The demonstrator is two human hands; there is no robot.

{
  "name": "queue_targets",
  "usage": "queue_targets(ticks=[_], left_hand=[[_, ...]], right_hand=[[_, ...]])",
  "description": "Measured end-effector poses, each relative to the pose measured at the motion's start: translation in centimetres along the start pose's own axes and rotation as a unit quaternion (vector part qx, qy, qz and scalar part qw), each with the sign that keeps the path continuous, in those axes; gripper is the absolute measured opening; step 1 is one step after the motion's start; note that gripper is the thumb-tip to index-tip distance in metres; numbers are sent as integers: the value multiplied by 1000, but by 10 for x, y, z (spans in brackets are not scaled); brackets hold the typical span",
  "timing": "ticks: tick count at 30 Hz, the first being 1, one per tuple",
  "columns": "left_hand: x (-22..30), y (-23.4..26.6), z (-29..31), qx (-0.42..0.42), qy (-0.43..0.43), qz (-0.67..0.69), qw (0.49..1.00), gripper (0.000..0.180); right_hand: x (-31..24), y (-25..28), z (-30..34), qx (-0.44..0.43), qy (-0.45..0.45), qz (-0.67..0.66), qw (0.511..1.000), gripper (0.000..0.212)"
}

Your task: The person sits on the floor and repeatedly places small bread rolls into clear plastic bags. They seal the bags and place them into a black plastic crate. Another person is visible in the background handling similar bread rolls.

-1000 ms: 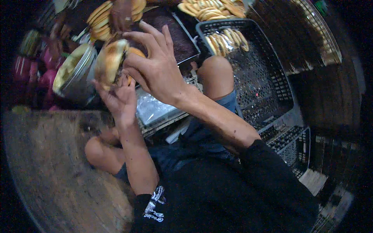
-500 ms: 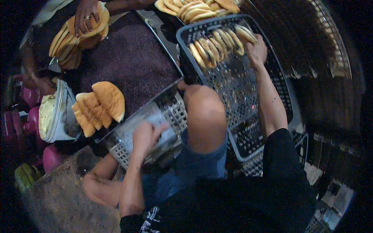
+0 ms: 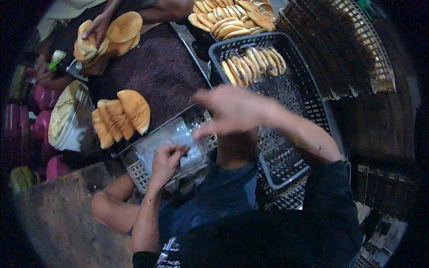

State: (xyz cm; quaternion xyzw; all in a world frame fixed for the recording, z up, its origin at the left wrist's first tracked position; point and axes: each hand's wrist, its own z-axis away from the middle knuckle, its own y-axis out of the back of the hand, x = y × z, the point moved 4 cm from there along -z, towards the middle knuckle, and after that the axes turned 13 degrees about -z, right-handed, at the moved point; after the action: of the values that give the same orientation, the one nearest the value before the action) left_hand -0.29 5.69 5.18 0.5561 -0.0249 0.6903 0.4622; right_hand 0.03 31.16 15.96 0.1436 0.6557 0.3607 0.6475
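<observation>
My left hand [image 3: 166, 164] is over a stack of clear plastic bags [image 3: 149, 147] on a pale lattice basket at my knees. Its thumb and fingers are pressed together, and what they pinch, if anything, is too small to tell. My right hand [image 3: 232, 109] is above my knee, fingers apart and empty, somewhat blurred. Beyond it, a row of filled buns [image 3: 254, 62] stands on edge in a black perforated crate [image 3: 292, 118]. Several cut golden buns [image 3: 123, 114] lie left of the bags, beside a wide tray of dark purple crumbly filling [image 3: 156, 67].
A co-worker's hand [image 3: 99, 29] rests on a pile of round buns [image 3: 91, 49] at the upper left; their other hand holds a spreader near a tub of pale cream [image 3: 65, 114]. More buns [image 3: 232, 18] fill a tray at the top. Pink containers [image 3: 44, 123] stand far left.
My right hand has let go of a filled bun at the right end of the crate's row and swung left toward the bags. My left hand's fingers have closed together. The co-worker's hands have shifted.
</observation>
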Motion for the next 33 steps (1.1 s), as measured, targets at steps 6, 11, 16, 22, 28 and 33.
queue_targets(ticks=[6,11,16,22,28,33], left_hand=[[29,12,27,82,-99,11,992,60],[7,10,16,-63,-9,504,861,59],[-2,40,20,131,-75,537,830,29],[-52,115,22,493,35,368,788,32],[-129,140,26,468,89,656,586,52],[-123,150,1,469,38,488,735,79]], right_hand=[[-89,-44,35,172,8,-208,963,22],[-79,-85,62,307,-145,-621,706,22],[-81,-133,68,424,-141,-587,675,27],[-67,-147,-38,350,-60,-349,867,37],[-14,-203,-159,192,-16,88,977,88],[-15,-149,-136,225,-7,-30,974,50]])
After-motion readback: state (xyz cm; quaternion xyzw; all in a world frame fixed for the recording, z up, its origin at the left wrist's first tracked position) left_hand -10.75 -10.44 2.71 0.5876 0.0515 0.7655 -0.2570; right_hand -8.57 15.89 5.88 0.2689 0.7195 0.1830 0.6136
